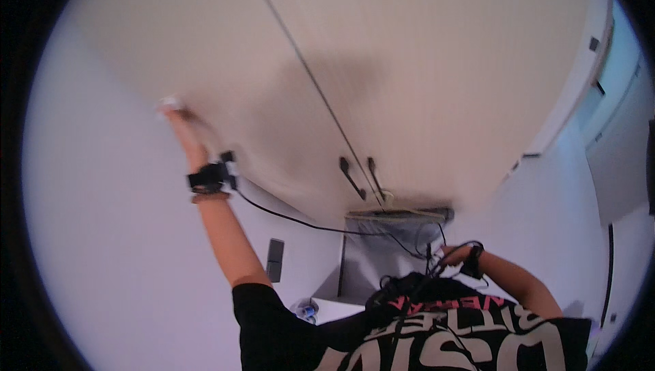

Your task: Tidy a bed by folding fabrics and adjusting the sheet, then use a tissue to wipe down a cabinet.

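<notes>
Before me stand two pale wardrobe doors [450,89] with a dark gap between them and two dark handles [352,178]. My left hand [180,122] is stretched out to the left door's outer edge, pressing a small white cloth or tissue [170,101] against it; blur hides its exact shape. A black strap with a small device [211,179] is on the left wrist. Low at the right, close to my chest, my right hand [454,255] is bent beside black cables [435,263]. Something small and white shows at its fingertips, too unclear to name.
A hanger [399,213] with a grey covering or garment [389,238] hangs below the handles. A black cable [307,224] runs from the left wrist towards my chest. A dark switch plate [275,260] is on the left wall. Below it, a plastic bottle [308,311] stands by a white surface [337,311].
</notes>
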`<action>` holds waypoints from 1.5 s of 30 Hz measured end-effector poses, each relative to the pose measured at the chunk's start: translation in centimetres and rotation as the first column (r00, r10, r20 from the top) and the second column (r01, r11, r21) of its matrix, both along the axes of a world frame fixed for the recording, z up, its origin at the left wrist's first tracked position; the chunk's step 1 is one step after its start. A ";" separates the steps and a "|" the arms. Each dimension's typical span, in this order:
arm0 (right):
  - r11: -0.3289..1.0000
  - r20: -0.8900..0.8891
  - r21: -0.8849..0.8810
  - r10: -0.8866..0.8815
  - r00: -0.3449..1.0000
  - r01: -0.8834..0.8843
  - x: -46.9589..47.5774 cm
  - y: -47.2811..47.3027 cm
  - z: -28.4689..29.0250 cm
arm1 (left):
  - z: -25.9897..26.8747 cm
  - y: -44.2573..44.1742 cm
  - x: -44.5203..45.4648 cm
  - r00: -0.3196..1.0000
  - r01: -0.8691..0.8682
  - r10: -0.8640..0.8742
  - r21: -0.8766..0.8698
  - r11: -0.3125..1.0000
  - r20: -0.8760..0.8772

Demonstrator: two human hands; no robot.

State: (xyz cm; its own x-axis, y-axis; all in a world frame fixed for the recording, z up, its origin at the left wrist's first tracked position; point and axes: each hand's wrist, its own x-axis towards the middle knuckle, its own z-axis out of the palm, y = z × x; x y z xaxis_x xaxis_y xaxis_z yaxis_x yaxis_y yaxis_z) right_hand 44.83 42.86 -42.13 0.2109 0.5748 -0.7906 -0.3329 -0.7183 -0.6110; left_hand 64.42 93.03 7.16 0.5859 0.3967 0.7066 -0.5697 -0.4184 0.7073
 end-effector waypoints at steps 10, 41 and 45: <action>0.940 0.259 0.044 -0.338 0.905 0.338 -3.2 1.4 7.4 | -1.4 -12.8 -4.8 0.992 -0.103 0.127 0.439 0.893 -0.026; 0.949 0.651 -0.038 -0.213 0.729 0.312 -4.0 -0.3 11.7 | -14.5 -12.2 -2.9 0.959 -0.284 0.268 0.380 0.880 0.096; 0.951 0.630 -0.051 -0.205 0.749 0.304 -4.1 -1.0 10.2 | -15.5 -22.2 -8.2 0.999 -0.027 0.040 0.356 0.934 -0.029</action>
